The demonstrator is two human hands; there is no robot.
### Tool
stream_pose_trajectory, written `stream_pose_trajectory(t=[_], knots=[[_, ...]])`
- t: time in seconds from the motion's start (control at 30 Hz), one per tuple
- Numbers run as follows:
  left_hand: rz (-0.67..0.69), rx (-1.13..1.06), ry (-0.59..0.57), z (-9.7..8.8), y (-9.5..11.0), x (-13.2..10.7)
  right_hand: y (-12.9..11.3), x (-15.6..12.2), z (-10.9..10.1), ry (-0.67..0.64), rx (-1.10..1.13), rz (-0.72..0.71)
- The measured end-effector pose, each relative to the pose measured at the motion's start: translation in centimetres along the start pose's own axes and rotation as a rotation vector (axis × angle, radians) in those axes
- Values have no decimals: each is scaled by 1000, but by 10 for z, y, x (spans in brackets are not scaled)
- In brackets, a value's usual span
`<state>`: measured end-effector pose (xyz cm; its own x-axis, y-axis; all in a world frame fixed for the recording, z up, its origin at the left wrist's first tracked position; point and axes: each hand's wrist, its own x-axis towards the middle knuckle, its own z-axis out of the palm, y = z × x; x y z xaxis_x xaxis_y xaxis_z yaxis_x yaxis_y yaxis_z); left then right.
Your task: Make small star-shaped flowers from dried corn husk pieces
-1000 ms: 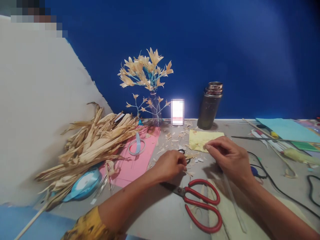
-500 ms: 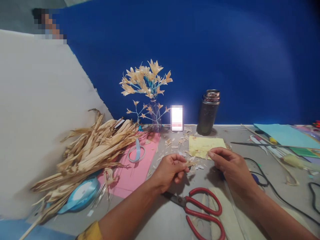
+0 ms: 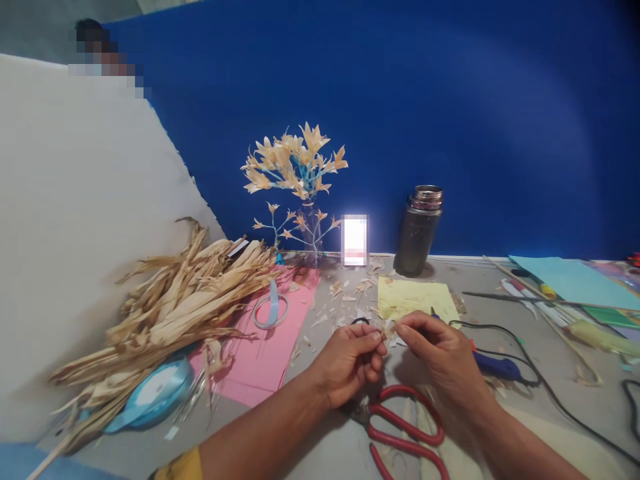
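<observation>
My left hand and my right hand meet just above the grey table, fingertips pinched together on a small pale husk piece. Both hands are closed on it. Red-handled scissors lie on the table right under my wrists, partly hidden by them. A yellow paper sheet lies just beyond my fingers, with husk scraps scattered around it.
A pile of dried corn husks lies at the left beside pink paper, a tape ring and a blue ribbon spool. A vase of husk flowers, a metal flask, a glue gun with black cord and sticks are further off.
My right hand has moved left to meet my left hand, and both now pinch the husk piece lifted off the table. The glue gun behind my right hand is now uncovered.
</observation>
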<state>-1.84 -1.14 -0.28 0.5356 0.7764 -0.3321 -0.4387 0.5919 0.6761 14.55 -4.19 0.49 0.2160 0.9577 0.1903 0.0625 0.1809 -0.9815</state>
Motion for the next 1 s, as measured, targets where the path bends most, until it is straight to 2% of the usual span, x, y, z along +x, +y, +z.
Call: stream_pose_trajectory(t=[0.3, 1.0], knots=[[49, 53, 4, 0, -2, 0, 7, 0, 4, 26, -36, 11], [137, 196, 117, 5, -5, 1, 8, -3, 4, 13, -121, -69]])
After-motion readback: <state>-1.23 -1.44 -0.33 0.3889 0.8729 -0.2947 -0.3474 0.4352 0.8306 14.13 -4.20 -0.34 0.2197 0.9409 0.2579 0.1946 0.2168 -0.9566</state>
